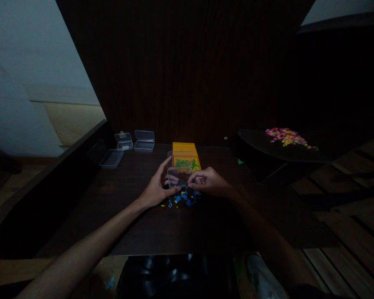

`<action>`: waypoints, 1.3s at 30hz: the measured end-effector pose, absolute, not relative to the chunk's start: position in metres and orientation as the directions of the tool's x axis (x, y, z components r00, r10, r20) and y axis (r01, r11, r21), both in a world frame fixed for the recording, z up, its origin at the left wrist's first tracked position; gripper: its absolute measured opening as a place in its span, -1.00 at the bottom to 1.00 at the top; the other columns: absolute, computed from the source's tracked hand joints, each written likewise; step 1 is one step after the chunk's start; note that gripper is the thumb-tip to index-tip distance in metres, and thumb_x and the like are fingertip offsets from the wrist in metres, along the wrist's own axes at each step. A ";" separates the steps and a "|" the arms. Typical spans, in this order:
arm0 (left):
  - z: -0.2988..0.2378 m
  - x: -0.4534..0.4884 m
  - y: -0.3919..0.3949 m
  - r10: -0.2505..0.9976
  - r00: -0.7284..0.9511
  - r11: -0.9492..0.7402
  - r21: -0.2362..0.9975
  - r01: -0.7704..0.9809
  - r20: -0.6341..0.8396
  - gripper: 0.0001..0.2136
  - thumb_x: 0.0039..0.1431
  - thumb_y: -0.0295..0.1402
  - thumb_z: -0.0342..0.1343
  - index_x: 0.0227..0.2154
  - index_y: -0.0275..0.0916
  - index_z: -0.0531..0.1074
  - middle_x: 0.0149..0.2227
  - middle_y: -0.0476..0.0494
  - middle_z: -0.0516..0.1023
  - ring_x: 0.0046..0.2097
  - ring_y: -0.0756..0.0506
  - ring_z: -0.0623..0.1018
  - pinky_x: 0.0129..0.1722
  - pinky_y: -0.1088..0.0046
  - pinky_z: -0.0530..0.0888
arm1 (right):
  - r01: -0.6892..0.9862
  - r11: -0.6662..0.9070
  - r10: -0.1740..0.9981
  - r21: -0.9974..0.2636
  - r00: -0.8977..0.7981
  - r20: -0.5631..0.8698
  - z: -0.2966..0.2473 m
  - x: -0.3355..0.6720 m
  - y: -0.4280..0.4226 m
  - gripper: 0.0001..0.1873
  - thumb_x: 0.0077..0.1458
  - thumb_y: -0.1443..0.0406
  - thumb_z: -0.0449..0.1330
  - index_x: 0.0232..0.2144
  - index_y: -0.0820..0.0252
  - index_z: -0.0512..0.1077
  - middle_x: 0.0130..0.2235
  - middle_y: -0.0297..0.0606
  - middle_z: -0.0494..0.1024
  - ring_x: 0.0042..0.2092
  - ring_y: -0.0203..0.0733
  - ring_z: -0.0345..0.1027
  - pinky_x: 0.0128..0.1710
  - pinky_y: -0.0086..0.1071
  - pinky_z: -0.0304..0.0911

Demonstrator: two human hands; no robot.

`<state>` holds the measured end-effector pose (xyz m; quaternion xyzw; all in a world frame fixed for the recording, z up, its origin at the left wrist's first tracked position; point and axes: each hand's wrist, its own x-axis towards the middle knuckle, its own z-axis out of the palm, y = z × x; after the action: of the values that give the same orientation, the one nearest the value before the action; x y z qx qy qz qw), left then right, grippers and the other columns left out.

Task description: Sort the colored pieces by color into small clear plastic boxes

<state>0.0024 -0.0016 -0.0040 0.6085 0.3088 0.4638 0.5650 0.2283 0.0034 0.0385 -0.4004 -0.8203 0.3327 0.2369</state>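
My left hand (157,187) grips the left side of a small clear plastic box (180,171) on the dark table (137,224), thumb at its front edge. My right hand (209,182) is curled at the box's right front corner, fingers pinched against it. Just in front of the box lies a scatter of small blue pieces (184,198) with a few yellow ones. Behind the box stands a yellow tray (184,149) with green pieces showing through the clear box.
Two clear lidded boxes (144,140) and a flat clear lid (111,158) sit at the table's far left. A dark round tray (268,147) to the right carries a heap of pink and yellow pieces (286,136). A dark wall stands behind.
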 end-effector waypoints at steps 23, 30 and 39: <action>-0.006 0.005 0.001 0.913 0.337 -0.194 0.972 -0.132 0.228 -0.02 -0.12 -0.47 0.37 0.31 0.02 -0.07 0.09 -0.24 0.32 -0.19 -0.02 0.51 -0.12 0.30 0.54 | 0.696 0.550 0.829 -0.462 -0.389 0.401 0.041 0.216 0.008 -0.75 0.08 0.23 0.14 -0.42 0.25 0.57 -0.67 -0.42 0.35 -0.61 -0.40 0.12 -0.53 -0.49 0.01; -0.007 -0.003 0.011 0.935 0.232 -0.243 0.961 -0.133 0.268 -0.02 -0.13 -0.45 0.38 0.30 0.00 -0.07 0.08 -0.27 0.34 -0.20 -0.01 0.53 -0.11 0.29 0.55 | 0.627 0.636 0.732 -0.449 -0.674 0.096 0.039 0.220 0.003 -0.85 0.02 0.30 0.19 -0.38 0.19 0.57 -0.57 -0.40 0.45 -0.52 -0.37 0.24 -0.45 -0.49 0.06; -0.005 -0.005 0.011 0.934 0.238 -0.243 0.962 -0.127 0.267 -0.02 -0.14 -0.43 0.40 0.30 0.00 -0.06 0.08 -0.27 0.35 -0.22 -0.01 0.53 -0.14 0.31 0.55 | 0.704 0.611 0.729 -0.362 -0.679 -0.091 0.034 0.212 0.002 -0.83 -0.02 0.33 0.21 -0.33 0.13 0.58 -0.48 -0.39 0.53 -0.49 -0.37 0.27 -0.45 -0.48 0.02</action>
<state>-0.0047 0.0114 -0.0053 0.5958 0.3388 0.5162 0.5136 0.2115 0.0015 0.0339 -0.3994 -0.8969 0.1871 0.0328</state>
